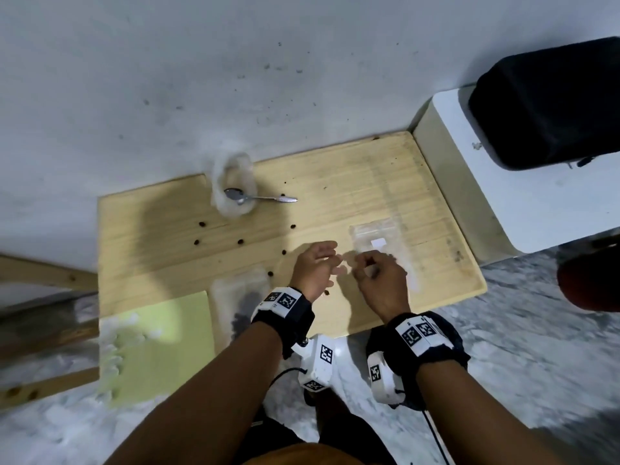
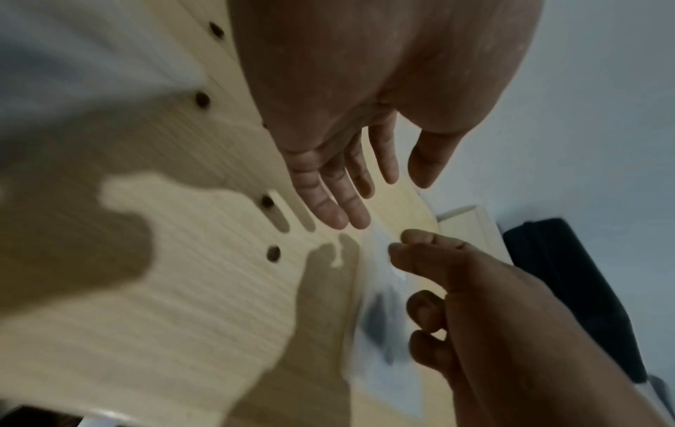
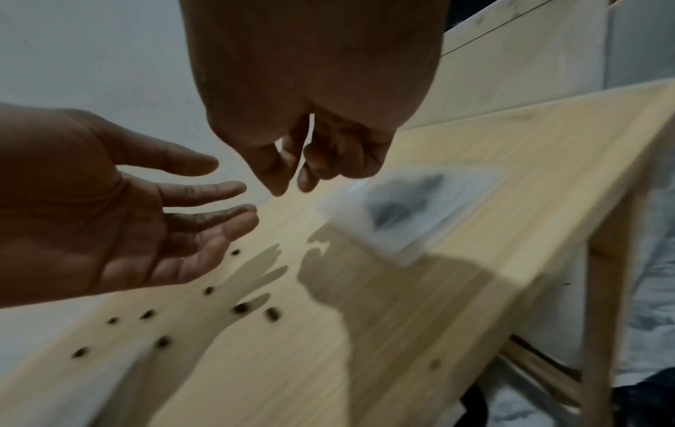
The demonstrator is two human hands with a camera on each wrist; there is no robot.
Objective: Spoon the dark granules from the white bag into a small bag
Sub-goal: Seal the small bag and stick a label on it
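The white bag [image 1: 231, 186] stands open at the table's back edge with a metal spoon [image 1: 260, 197] lying in its mouth. My left hand [image 1: 330, 260] hovers over the table with straight, spread fingers [image 2: 350, 185] and holds nothing. Just right of it, my right hand [image 1: 367, 263] has loosely curled fingers; its thumb and forefinger [image 3: 292, 185] are close but apart, with nothing between them. Below it lies a blurred small clear bag [image 3: 412, 208] with dark granules inside. Loose dark granules [image 3: 241, 308] are scattered on the wood.
Empty small clear bags [image 1: 377, 238] lie behind my right hand. Another clear bag with dark granules [image 1: 241, 297] lies by my left wrist, beside a green sheet [image 1: 157, 344]. A black case [image 1: 550, 102] sits on a white unit [image 1: 486, 203] to the right.
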